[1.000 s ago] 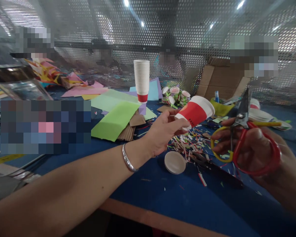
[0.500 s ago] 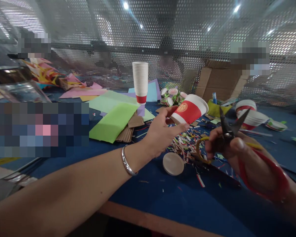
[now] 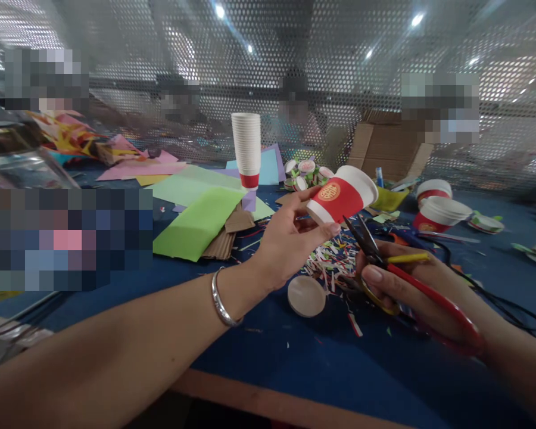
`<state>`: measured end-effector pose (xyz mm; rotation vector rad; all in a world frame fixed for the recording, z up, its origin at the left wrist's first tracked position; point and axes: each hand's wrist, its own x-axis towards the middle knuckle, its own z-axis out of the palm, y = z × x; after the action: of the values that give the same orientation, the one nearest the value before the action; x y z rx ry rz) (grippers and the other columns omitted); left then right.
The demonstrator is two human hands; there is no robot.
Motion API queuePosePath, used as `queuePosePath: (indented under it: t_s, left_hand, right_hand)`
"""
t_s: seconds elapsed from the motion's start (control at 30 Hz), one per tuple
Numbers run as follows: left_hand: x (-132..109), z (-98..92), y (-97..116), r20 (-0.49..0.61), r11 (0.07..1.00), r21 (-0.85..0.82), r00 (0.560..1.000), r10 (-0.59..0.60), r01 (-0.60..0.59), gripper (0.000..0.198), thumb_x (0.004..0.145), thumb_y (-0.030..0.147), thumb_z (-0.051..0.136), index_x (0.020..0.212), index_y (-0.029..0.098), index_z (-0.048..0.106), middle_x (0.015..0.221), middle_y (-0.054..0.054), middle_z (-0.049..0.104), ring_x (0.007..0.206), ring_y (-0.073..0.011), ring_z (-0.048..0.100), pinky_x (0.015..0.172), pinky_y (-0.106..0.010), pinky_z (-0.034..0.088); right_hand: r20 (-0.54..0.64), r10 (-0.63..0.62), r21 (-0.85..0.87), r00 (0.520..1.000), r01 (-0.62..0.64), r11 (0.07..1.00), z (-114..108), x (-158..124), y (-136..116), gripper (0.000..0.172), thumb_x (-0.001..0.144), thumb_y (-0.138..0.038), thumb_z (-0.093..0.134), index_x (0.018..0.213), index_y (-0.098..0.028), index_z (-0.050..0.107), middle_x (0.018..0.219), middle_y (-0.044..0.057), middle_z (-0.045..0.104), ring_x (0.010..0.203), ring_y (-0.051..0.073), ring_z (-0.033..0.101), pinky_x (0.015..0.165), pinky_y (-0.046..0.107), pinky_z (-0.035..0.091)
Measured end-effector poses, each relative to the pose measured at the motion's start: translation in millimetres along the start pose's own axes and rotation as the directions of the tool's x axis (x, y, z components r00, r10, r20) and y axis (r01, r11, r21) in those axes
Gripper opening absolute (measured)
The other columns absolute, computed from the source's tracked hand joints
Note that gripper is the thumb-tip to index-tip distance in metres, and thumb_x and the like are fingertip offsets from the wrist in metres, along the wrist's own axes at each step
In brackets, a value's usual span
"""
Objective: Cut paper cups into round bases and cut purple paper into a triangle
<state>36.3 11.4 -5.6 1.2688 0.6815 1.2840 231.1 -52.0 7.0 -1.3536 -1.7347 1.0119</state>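
My left hand [image 3: 290, 235] grips a red and white paper cup [image 3: 343, 193] by its base end, the cup tilted with its rim up to the right. In my right hand [image 3: 397, 274] is a pair of scissors [image 3: 433, 295] with red and yellow handles. The dark blades are parted a little, and their tips are at the lower side of the cup; whether they touch it I cannot tell. Below my left hand a pale round disc [image 3: 307, 296] lies on the blue table. Paper shreds [image 3: 333, 259] are strewn beneath the cup.
A tall stack of paper cups [image 3: 246, 149] stands beyond green paper sheets [image 3: 199, 223] and cardboard pieces. Cut cup pieces [image 3: 306, 170] are heaped behind my left hand. More cups [image 3: 442, 213] lie at right, near a black cable [image 3: 509, 298]. A cardboard box [image 3: 386, 149] stands at the back.
My right hand has swung left and turned the scissors, bringing their tips to the cup. The blades have drawn closer together. My left hand still holds the cup, slightly turned.
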Motion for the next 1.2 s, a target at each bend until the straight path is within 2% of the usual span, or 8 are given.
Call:
queuePosePath:
  t_s: [0.13,0.23,0.33,0.6,0.77,0.9,1.03,1.2]
  left_hand:
    - [-2.3,-0.7,-1.2,0.034,0.996,0.065,0.998,0.060,-0.062,0.064,0.076,0.016,0.079,0.135,0.020,0.056,0.120,-0.007,0.068,0.104,-0.0193,0.065,0.096,-0.035,0.052]
    - [-3.8,1.0,0.4,0.027,0.997,0.043,0.998,0.064,-0.065,0.068,0.077,0.019,0.080,0.140,0.020,0.054,0.124,-0.008,0.067,0.108,-0.0212,0.065,0.097,-0.035,0.052]
    - [-4.4,3.2,3.6,-0.004,0.997,0.013,0.997,0.071,-0.071,0.069,0.078,0.021,0.080,0.141,0.021,0.054,0.126,-0.008,0.068,0.105,-0.0199,0.065,0.097,-0.034,0.053]
    - [-3.8,3.3,5.7,0.009,0.995,-0.012,0.995,0.098,-0.098,0.050,0.089,0.033,0.072,0.137,0.024,0.059,0.121,-0.005,0.073,0.112,-0.0192,0.065,0.102,-0.035,0.050]
    - [-1.3,2.2,4.8,-0.060,0.997,-0.057,0.997,0.047,-0.050,0.059,0.077,0.027,0.084,0.129,0.016,0.058,0.119,-0.010,0.074,0.113,-0.0204,0.066,0.099,-0.033,0.052]
    - [0.8,0.8,2.1,-0.038,0.997,-0.053,0.998,0.051,-0.053,0.050,0.072,0.024,0.087,0.115,0.013,0.062,0.111,-0.011,0.075,0.106,-0.0203,0.068,0.096,-0.034,0.054]
    - [1.2,0.9,-0.1,-0.048,0.995,-0.062,0.996,0.074,-0.077,0.054,0.071,0.025,0.088,0.117,0.014,0.062,0.112,-0.010,0.075,0.105,-0.0200,0.069,0.094,-0.034,0.055]
    - [0.7,2.2,1.9,-0.056,0.994,-0.065,0.995,0.081,-0.084,0.055,0.070,0.025,0.089,0.116,0.015,0.061,0.109,-0.008,0.075,0.102,-0.0185,0.069,0.092,-0.032,0.056]
  right_hand:
    - [-0.016,-0.008,-0.041,1.000,0.007,0.999,0.5,1.0,0.8,0.036,0.080,-0.058,0.074,0.080,-0.023,0.068,0.057,-0.003,0.057,0.048,0.014,0.049,0.044,0.024,0.039]
    - [-0.016,0.001,-0.004,1.000,-0.001,1.000,2.3,0.6,0.9,0.034,0.078,-0.056,0.076,0.081,-0.023,0.068,0.057,-0.003,0.056,0.047,0.013,0.046,0.042,0.024,0.036]
    - [-0.026,0.049,0.042,0.998,-0.048,0.998,3.7,0.0,-0.4,0.035,0.075,-0.054,0.078,0.087,-0.023,0.069,0.059,-0.004,0.056,0.049,0.013,0.047,0.044,0.024,0.037]
    - [0.009,0.021,-0.041,1.000,-0.021,0.999,-0.7,0.7,1.4,0.030,0.078,-0.051,0.075,0.091,-0.025,0.069,0.053,-0.005,0.057,0.045,0.015,0.048,0.044,0.026,0.036]
    - [0.029,0.005,-0.035,1.000,-0.004,0.999,-0.6,0.1,-0.1,0.030,0.081,-0.052,0.072,0.082,-0.023,0.066,0.053,-0.005,0.054,0.047,0.014,0.045,0.046,0.026,0.035]
    - [0.020,0.026,-0.079,0.999,-0.024,0.997,0.0,-0.6,-1.1,0.036,0.081,-0.057,0.070,0.092,-0.023,0.067,0.053,-0.005,0.055,0.046,0.015,0.047,0.046,0.026,0.035]
    - [0.019,0.077,-0.087,0.997,-0.075,0.993,-0.3,-0.5,-1.7,0.042,0.080,-0.062,0.070,0.093,-0.022,0.066,0.057,-0.004,0.055,0.048,0.014,0.047,0.044,0.026,0.036]
    - [0.029,0.057,-0.135,0.998,-0.053,0.989,-0.8,-0.3,-4.1,0.044,0.083,-0.063,0.067,0.093,-0.021,0.065,0.056,-0.004,0.054,0.049,0.015,0.047,0.048,0.028,0.035]
